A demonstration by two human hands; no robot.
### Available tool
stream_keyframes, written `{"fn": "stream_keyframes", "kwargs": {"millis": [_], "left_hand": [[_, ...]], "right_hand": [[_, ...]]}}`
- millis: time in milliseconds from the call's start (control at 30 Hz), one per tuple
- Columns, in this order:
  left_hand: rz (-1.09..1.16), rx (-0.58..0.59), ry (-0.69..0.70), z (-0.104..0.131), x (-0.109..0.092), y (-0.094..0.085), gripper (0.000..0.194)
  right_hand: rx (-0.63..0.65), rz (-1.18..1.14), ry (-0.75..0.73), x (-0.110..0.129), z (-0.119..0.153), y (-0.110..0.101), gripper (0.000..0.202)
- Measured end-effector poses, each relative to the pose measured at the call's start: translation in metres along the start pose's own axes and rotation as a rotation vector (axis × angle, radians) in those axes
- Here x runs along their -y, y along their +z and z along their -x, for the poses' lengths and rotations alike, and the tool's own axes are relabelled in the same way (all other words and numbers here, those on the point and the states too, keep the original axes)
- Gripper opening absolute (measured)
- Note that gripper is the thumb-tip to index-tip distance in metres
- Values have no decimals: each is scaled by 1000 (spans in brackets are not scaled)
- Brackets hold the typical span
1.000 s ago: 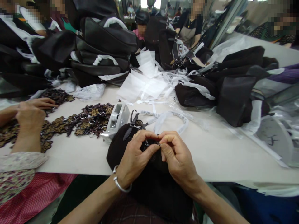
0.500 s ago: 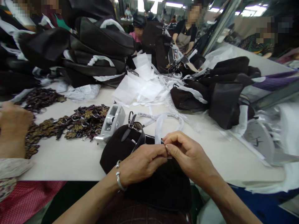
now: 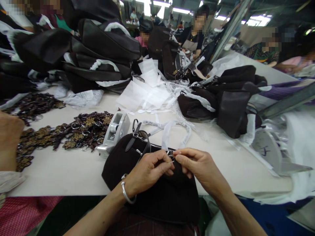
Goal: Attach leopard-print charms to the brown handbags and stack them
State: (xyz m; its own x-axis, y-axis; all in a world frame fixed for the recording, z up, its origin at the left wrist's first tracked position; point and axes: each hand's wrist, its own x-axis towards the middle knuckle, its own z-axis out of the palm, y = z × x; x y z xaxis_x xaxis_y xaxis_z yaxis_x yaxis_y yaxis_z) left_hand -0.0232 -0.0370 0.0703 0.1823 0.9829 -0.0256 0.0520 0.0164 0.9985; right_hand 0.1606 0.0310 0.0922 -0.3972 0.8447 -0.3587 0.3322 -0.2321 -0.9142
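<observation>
A dark brown handbag (image 3: 162, 196) lies at the table's front edge, partly over my lap. A leather strap with a buckle (image 3: 134, 137) rises on its left side. Both my hands are above its zipped top, close to small metal hardware (image 3: 169, 153). My left hand (image 3: 150, 172), with a silver bracelet (image 3: 126, 193) at the wrist, is pinched on a tiny pale sliver too small to name. My right hand (image 3: 199, 164) has thumb and forefinger together beside the hardware; what they hold, if anything, is unclear. A wrapped handle (image 3: 187, 131) loops behind the bag.
Left of the bag stands a grey tape dispenser (image 3: 114, 132). Heaped beyond it are dark charms with metal rings (image 3: 86, 129). A co-worker's hand (image 3: 10, 141) is at the far left. White sheets (image 3: 147, 91) and stacked dark bags (image 3: 105, 42) lie behind; more bags (image 3: 233, 108) are at right.
My hands have drawn slightly apart, baring the metal hardware between them. The view has shifted a little, and the co-worker's hand at the left has moved toward the frame edge.
</observation>
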Motion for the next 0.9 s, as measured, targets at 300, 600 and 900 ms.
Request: {"fn": "stream_keyframes", "kwargs": {"millis": [300,600,900], "left_hand": [[63,-15,29,1,3,0,24],[20,-13,47,0,3,-1,23],[-6,-21,32,1,3,-2,25]], "right_hand": [[172,-524,14,-3,-2,21,25],[184,-606,24,-5,-5,28,20],[202,-561,31,-1,-3,27,26]]}}
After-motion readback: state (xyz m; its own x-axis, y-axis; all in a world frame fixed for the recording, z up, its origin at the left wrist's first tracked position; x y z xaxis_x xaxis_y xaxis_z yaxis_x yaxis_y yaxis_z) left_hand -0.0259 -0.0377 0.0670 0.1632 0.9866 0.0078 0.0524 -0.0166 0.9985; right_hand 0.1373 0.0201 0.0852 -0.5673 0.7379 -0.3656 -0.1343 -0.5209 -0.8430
